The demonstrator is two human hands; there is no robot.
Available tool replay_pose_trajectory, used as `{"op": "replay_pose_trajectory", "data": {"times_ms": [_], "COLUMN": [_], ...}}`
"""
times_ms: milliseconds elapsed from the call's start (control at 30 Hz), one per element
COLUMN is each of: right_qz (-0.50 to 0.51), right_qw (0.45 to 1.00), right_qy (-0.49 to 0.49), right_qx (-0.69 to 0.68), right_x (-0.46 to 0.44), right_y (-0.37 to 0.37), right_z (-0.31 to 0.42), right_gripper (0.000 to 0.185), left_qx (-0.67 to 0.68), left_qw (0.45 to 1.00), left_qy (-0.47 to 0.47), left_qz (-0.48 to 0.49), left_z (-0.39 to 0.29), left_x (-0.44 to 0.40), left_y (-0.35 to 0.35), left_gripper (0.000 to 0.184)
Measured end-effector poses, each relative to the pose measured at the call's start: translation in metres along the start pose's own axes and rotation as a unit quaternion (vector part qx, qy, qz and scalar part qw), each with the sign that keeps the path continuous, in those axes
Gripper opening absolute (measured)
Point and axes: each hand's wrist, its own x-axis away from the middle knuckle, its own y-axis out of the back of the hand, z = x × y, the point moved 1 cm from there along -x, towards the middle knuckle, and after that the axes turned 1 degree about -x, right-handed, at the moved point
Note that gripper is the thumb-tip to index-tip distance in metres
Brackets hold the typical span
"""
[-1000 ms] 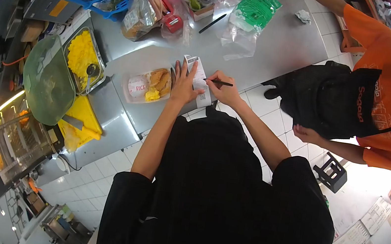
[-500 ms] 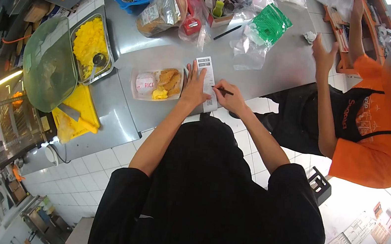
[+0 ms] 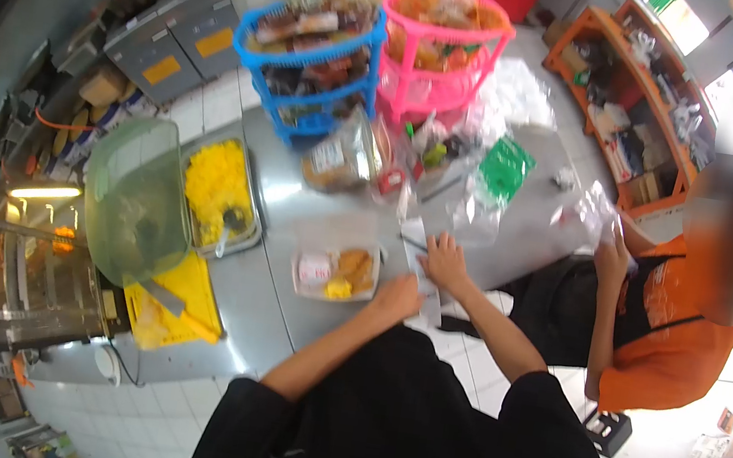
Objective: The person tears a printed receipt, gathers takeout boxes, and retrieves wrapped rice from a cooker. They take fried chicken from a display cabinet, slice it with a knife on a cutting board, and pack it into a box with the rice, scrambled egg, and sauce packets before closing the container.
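Observation:
On the steel counter lies a long printed paper slip (image 3: 417,232), partly covered by my hands. The curled fingers of my left hand (image 3: 398,299) are closed at its near left edge. Farther up the slip, my right hand (image 3: 446,265) grips a dark pen (image 3: 413,240) between its fingers. Just left of the slip sits an open paper meal box (image 3: 304,290). Inside it are a white wrapped bundle (image 3: 315,269), browned fried pieces (image 3: 357,267) and some yellow scrambled egg (image 3: 338,290).
A metal tray of yellow food (image 3: 217,175), a green translucent lid (image 3: 130,214) and a yellow board (image 3: 203,290) with a knife stand left. Blue (image 3: 310,66) and pink (image 3: 440,71) basket racks are behind. At right a co-worker in orange (image 3: 684,367) holds clear plastic.
The view has tilted up, showing more of the racks. My left hand has gone from flat on the slip to curled at its near edge. The co-worker's hands have come down with plastic.

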Motion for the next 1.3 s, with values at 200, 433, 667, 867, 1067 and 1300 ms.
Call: {"op": "replay_pose_trajectory", "data": {"times_ms": [200,433,667,867,1067,1300], "right_qz": [0.199,-0.227,-0.222,-0.256,-0.110,-0.123], "right_qw": [0.978,0.892,0.969,0.944,0.984,0.992], "right_qy": [0.029,0.218,0.026,0.028,0.120,0.042], "right_qx": [-0.048,-0.324,-0.109,-0.208,-0.077,0.006], "right_x": [-0.047,-0.263,-0.351,-0.364,-0.340,-0.352], "right_y": [0.108,0.313,0.341,0.322,0.327,0.327], "right_z": [0.032,0.137,0.196,0.169,0.203,0.241], "right_gripper": [0.045,0.030,0.050,0.035,0.047,0.043], "left_qx": [0.259,0.271,0.305,0.244,0.162,0.109], "left_qw": [0.961,0.930,0.897,0.909,0.920,0.959], "left_qy": [-0.090,-0.014,-0.034,-0.054,-0.102,-0.010], "left_qz": [-0.035,-0.248,-0.317,-0.333,-0.341,-0.262], "left_z": [0.036,0.106,0.112,0.114,0.084,0.138], "left_x": [0.120,0.131,0.094,0.053,0.000,-0.045], "left_y": [0.111,0.221,0.276,0.322,0.380,0.342], "left_gripper": [0.037,0.020,0.017,0.018,0.023,0.028]}}
